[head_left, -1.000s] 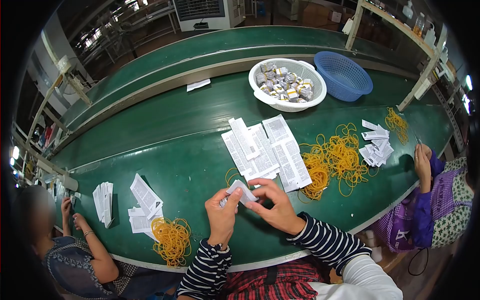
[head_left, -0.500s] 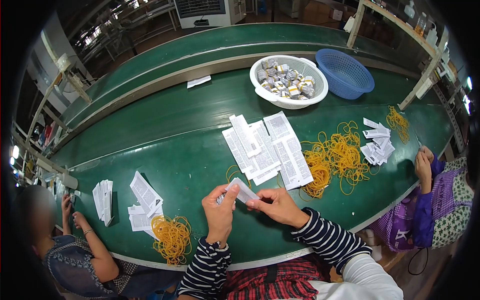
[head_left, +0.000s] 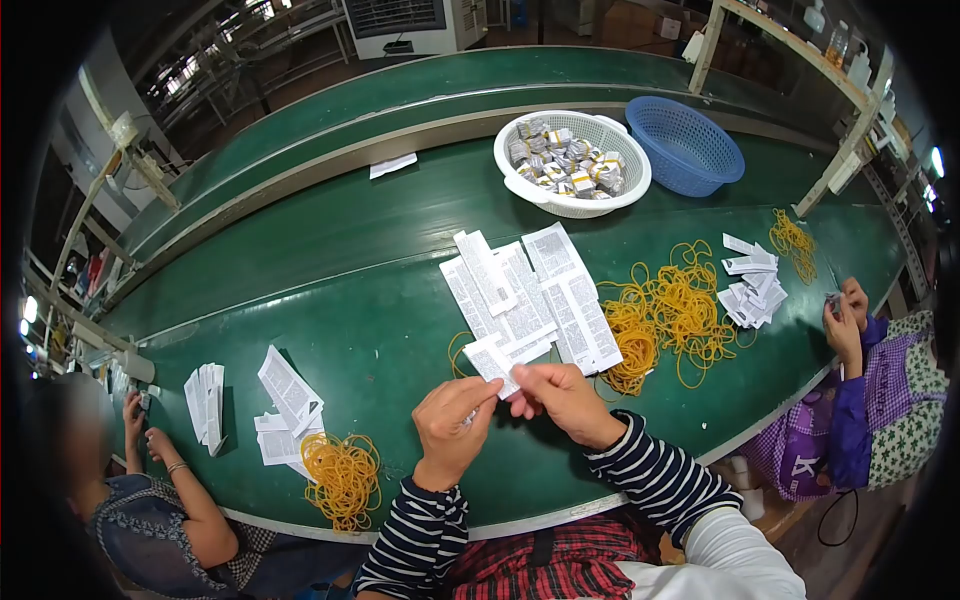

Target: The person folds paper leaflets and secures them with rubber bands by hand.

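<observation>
Bare left hand [head_left: 452, 425] and right hand [head_left: 562, 398], long sleeves [head_left: 655, 480] in navy with thin white stripes, snug cuffs nearest the hands, red plaid garment [head_left: 560, 565] below the sleeves

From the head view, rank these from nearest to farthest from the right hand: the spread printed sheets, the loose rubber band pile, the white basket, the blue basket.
From the right hand:
1. Printed sheets, just beyond the hand, centre of the table.
2. Rubber band pile, to its right.
3. White basket, far across the table.
4. Blue basket, farther right behind it.
</observation>
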Demonstrator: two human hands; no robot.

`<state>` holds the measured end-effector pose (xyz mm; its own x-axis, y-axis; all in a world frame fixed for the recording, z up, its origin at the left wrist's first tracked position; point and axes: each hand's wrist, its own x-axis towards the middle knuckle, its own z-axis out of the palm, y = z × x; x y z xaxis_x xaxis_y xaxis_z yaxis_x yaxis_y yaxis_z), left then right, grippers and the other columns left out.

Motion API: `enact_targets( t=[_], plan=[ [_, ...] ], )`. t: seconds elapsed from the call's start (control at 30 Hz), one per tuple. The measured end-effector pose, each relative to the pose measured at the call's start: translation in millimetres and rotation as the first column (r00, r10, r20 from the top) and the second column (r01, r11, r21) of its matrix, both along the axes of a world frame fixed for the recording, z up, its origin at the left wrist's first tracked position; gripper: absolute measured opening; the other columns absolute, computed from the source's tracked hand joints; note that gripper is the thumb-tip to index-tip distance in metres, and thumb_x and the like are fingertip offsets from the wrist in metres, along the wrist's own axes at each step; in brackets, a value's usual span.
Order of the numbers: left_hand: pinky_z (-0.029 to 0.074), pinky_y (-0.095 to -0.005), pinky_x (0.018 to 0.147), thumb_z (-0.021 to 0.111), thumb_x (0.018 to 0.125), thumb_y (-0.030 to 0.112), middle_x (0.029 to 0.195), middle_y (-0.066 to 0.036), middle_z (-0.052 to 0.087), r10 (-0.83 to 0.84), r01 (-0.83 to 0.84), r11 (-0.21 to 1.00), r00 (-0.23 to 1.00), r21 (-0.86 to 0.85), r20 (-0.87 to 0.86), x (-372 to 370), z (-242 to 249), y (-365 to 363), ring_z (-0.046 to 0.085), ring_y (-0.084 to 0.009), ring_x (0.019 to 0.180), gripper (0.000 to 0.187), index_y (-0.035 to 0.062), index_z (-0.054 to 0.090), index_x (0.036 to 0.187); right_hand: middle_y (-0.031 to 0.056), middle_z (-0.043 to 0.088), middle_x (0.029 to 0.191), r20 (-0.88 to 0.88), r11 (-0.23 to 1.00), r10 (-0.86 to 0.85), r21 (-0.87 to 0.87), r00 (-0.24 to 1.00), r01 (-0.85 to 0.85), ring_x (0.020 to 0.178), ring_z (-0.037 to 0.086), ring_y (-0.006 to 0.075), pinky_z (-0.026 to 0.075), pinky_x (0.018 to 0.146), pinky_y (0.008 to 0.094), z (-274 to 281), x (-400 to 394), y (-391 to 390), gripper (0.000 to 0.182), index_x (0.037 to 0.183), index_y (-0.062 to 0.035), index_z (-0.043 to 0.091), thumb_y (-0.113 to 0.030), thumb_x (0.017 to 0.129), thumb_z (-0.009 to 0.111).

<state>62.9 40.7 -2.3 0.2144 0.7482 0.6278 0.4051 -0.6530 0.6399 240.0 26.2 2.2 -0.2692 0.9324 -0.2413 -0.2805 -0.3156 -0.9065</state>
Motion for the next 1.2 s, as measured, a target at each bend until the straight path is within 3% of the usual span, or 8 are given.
enact_targets(
  t=[0.1,0.13,0.23,0.37,0.6,0.7,1.0,1.2],
  plan=[
    [0.049,-0.0254,0.064,0.066,0.072,-0.01,0.081,-0.011,0.068,-0.031,0.049,0.989,0.992,-0.142,0.126,-1.5,4.8,-2.2,0.065,-0.0173,0.072,0.021,0.0013,0.071,0.089,0.0042,0.065,0.085,0.119,0.956,-0.183,0.252,0.976,0.148,0.071,0.058,0.0075,0.046,0.064,0.0208,2.9,-1.1,0.9,0.021,0.095,0.0001,0.066,-0.016,0.096,0.054],
    [0.049,-0.0252,0.064,0.066,0.073,-0.009,0.082,-0.011,0.068,-0.043,0.065,0.986,0.989,-0.156,0.139,-1.9,5.1,-2.4,0.065,-0.0172,0.073,0.02,0.0009,0.071,0.09,0.0059,0.065,0.095,0.063,0.954,-0.13,0.28,0.99,0.107,0.08,0.06,0.0093,0.049,0.07,0.0228,-0.8,1.5,1.1,0.016,0.103,0.0002,0.066,-0.007,0.094,0.055],
    [0.049,-0.0247,0.066,0.068,0.076,-0.007,0.085,-0.011,0.068,-0.058,0.101,0.973,0.978,-0.209,0.202,-1.5,5.5,-3.3,0.064,-0.0165,0.075,0.017,0.0,0.071,0.09,0.0041,0.066,0.095,0.088,0.93,-0.123,0.357,0.988,0.084,0.082,0.058,0.0083,0.047,0.074,0.0214,-2.4,-1.0,-2.0,0.019,0.107,-0.0016,0.067,-0.005,0.09,0.06],
    [0.049,-0.0243,0.068,0.07,0.079,-0.002,0.09,-0.01,0.067,-0.001,0.117,0.931,0.948,-0.345,0.319,4.1,8.2,-5.6,0.062,-0.0147,0.077,0.012,-0.0008,0.071,0.091,0.006,0.067,0.097,0.191,0.876,-0.183,0.477,0.964,0.071,0.087,0.061,0.0104,0.048,0.078,0.024,0.0,0.8,0.1,0.017,0.103,-0.0012,0.069,-0.005,0.087,0.065],
    [0.046,-0.0222,0.071,0.072,0.081,0.004,0.086,-0.006,0.067,0.148,0.141,0.8,0.896,-0.583,0.419,6.1,-1.7,-11.9,0.06,-0.0116,0.079,0.011,-0.0022,0.07,0.089,0.0057,0.068,0.093,0.19,0.915,-0.211,0.383,0.959,0.126,0.086,0.06,0.0098,0.048,0.078,0.0239,-1.6,-3.4,-3.2,0.013,0.096,0.0009,0.069,-0.008,0.087,0.067],
    [0.044,-0.0198,0.062,0.073,0.081,0.006,0.078,-0.002,0.064,0.266,0.171,0.69,0.844,-0.704,0.466,9.9,6.8,-14.6,0.056,-0.0073,0.07,0.01,-0.0012,0.069,0.087,0.0041,0.067,0.092,0.175,0.916,-0.214,0.378,0.961,0.135,0.083,0.059,0.0078,0.048,0.074,0.0222,-1.4,-4.6,-2.4,0.011,0.093,0.0012,0.068,-0.008,0.086,0.067],
    [0.036,-0.0179,0.05,0.074,0.081,0.008,0.07,0.001,0.061,0.306,0.216,0.646,0.806,-0.732,0.507,12.4,4.1,-13.5,0.047,-0.0024,0.056,0.012,0.0003,0.065,0.08,-0.0002,0.064,0.084,0.181,0.955,-0.206,0.254,0.962,0.156,0.073,0.056,0.0037,0.046,0.065,0.0188,-3.8,-5.6,-3.1,0.008,0.089,0.0003,0.065,-0.007,0.086,0.067],
    [0.037,-0.0178,0.048,0.075,0.079,0.009,0.074,-0.003,0.065,0.34,0.372,0.477,0.758,-0.796,0.557,6.6,7.1,-5.9,0.049,-0.0038,0.055,0.014,0.0,0.066,0.084,0.0013,0.064,0.083,0.087,0.96,-0.193,0.224,0.977,0.17,0.073,0.057,0.0039,0.046,0.063,0.0188,-3.0,-7.1,-2.6,0.009,0.091,-0.001,0.062,-0.006,0.086,0.067]
  ],
)
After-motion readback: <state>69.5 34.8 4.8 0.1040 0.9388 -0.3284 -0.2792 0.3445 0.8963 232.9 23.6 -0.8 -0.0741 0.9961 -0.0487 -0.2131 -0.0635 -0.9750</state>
